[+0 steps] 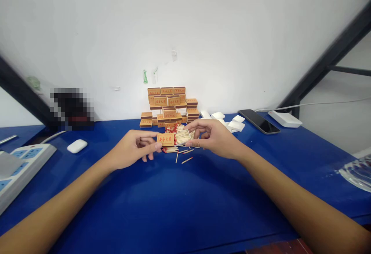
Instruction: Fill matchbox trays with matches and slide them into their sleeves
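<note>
Between thumb and fingers, my left hand (135, 149) grips the orange sleeve of a matchbox (165, 140). My right hand (213, 138) pinches the right end of its white inner tray (182, 136), which is full of red-tipped matches. The tray's left end meets the sleeve's right opening, and much of the tray shows outside. Beneath and behind the box lies a pile of loose matches (170, 150), partly hidden by the box and my right hand. A single match (187, 160) lies apart on the blue table, nearer to me.
Stacked matchboxes (169, 101) stand against the wall. White trays (232, 122) and a phone (259, 121) lie to the right, beside a white device (285, 118). Leftward are an earbud case (77, 146) and a power strip (31, 161). Clear plastic (358, 173) sits at the right edge.
</note>
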Motion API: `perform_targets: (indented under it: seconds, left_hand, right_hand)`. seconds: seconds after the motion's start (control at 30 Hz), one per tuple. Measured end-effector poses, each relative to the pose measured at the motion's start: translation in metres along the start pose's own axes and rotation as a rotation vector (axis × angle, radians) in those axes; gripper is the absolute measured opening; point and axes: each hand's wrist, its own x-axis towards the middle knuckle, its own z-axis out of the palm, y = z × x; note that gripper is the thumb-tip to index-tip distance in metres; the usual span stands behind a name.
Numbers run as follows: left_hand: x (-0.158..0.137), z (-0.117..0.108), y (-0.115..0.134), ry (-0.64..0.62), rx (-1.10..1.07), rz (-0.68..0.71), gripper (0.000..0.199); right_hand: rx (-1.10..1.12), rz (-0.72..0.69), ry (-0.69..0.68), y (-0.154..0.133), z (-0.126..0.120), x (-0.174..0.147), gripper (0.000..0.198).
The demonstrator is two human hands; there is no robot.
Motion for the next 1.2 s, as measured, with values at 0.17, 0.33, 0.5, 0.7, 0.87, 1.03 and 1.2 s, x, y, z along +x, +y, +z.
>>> perform_targets:
  seconds: [0.17,0.33,0.5,0.7,0.87,1.03,1.2]
  left_hand:
    - [0.002,0.007,0.0,0.042,-0.149,-0.091,0.044]
    - [0.003,0.005,-0.004,0.071,-0.159,-0.087,0.043]
    - [0.002,0.004,-0.002,0.073,-0.145,-0.069,0.045]
    - [0.002,0.006,-0.005,0.106,-0.14,-0.069,0.043]
    - [0.002,0.005,-0.005,0.165,-0.167,-0.077,0.045]
    - [0.002,0.006,-0.004,0.185,-0.168,-0.068,0.044]
    - [0.002,0.006,-0.007,0.172,-0.141,-0.051,0.043]
  right_hand:
    - [-0.066,-0.047,0.032,0.001,0.002,-0.001,0.044]
    - [-0.115,-0.054,0.061,-0.001,0.001,-0.002,0.041]
    - [-0.142,-0.071,0.097,-0.001,0.004,-0.004,0.042]
    - [-0.104,-0.056,0.131,0.003,0.011,-0.004,0.046]
    - [-0.151,-0.077,0.149,0.002,0.013,-0.005,0.046]
    - [-0.25,-0.148,0.163,-0.001,0.013,-0.008,0.038]
    - [-0.263,-0.153,0.135,-0.001,0.012,-0.008,0.038]
